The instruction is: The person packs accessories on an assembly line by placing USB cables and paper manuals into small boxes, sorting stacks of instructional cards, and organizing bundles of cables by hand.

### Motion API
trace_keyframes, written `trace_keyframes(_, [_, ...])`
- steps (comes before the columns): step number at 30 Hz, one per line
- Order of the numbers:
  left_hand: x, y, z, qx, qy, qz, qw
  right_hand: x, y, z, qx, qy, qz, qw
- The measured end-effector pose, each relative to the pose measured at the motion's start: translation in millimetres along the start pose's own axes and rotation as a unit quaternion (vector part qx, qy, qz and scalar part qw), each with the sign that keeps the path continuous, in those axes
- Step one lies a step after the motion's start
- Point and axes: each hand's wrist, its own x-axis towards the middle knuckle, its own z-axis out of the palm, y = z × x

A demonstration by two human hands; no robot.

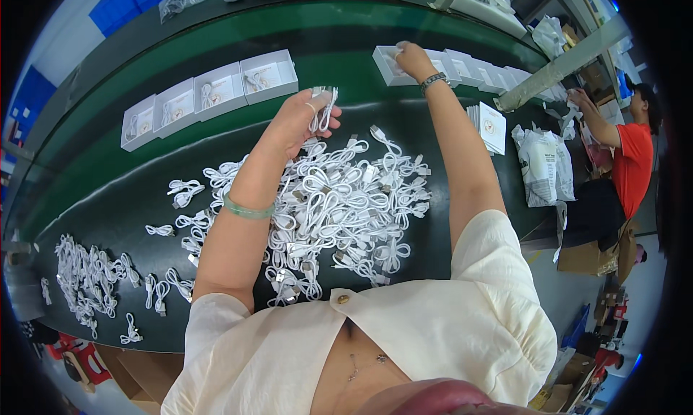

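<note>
My left hand (296,123) is closed around a bundled white USB cable (324,110), raised above the far edge of a large heap of similar white cables (339,198). Farther right, my right hand (414,61) reaches to an open white box (388,67), the leftmost of a row. Its fingers are bent down at the box's inside and rim; whatever they grip is hidden. Left of my left hand stands another row of open white boxes (220,90), each with a white card and a coiled cable inside.
A smaller cable pile (86,278) lies at the left, with loose cables between. White cards (491,128) are stacked right of my right arm, near a white plastic bag (543,166). A slanted post (563,63) crosses the right-hand boxes. A co-worker in red (635,155) works at right.
</note>
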Motion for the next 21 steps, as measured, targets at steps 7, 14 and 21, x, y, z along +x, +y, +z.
trace_keyframes(7, [1, -5, -4, -0.072, 0.022, 0.048, 0.996, -58, -61, -20, 0.129, -0.038, -0.063, 0.989])
trace_keyframes(14, [10, -11, -5, -0.126, -0.015, 0.084, 0.988, -143, -140, -12, 0.178, -0.099, -0.184, 0.962])
trace_keyframes(21, [0, -3, -2, -0.123, 0.019, 0.042, 0.991, -69, -66, -37, 0.146, 0.052, -0.052, 0.987])
